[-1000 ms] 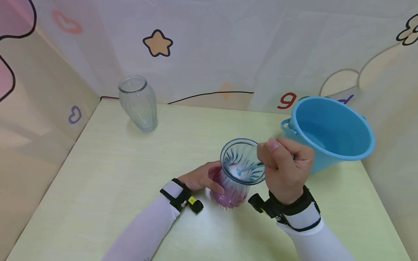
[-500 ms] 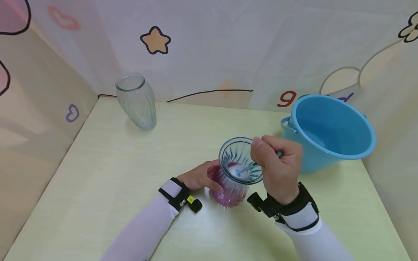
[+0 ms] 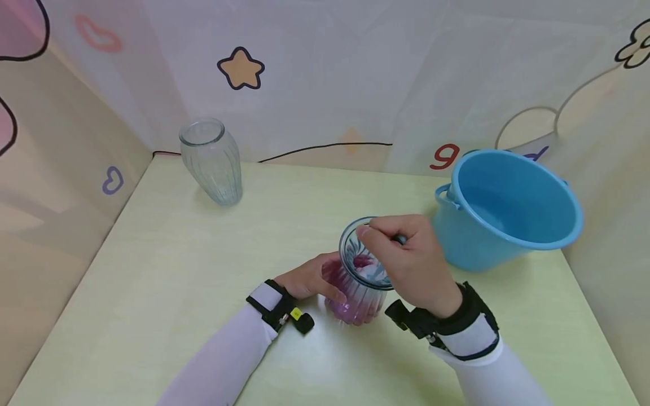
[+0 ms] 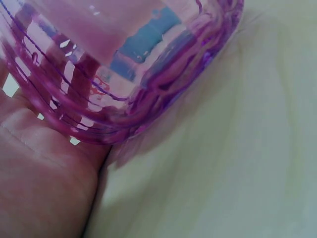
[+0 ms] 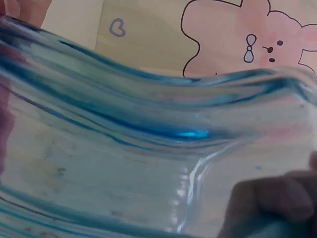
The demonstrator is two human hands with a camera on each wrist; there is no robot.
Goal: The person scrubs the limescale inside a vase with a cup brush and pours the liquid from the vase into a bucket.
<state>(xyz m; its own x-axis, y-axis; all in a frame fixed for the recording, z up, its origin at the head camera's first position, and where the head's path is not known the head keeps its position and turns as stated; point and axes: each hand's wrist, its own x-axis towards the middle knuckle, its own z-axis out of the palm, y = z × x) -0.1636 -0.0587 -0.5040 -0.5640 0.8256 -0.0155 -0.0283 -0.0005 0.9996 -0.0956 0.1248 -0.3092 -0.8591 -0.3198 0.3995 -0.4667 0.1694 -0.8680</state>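
Two bare hands work on a ribbed glass vase (image 3: 355, 299), clear above and pink below, which stands on a pale worktop (image 3: 167, 293) in front of the person. The left hand (image 3: 310, 279) curves around the vase's lower side, steadying it. The right hand (image 3: 413, 262) is a fist gripping a blue rod (image 3: 400, 239), whose lower part goes down inside the vase.

Within the last second the right hand has swung leftward, from beside the vase's mouth to over it, hiding much of the rim, while the left hand has stayed put. This suggests that the rod is being worked around the inside and that the job is under way; what its tip touches cannot be made out.

A light blue bucket (image 3: 472, 242) is near on the right; a second vase (image 3: 215, 169) stands well apart, back left.

No brand or label is legible. The backdrop (image 3: 325, 73) carries a red figure "9" (image 3: 444, 156); a purple mark (image 3: 536, 153) beside it is half hidden.
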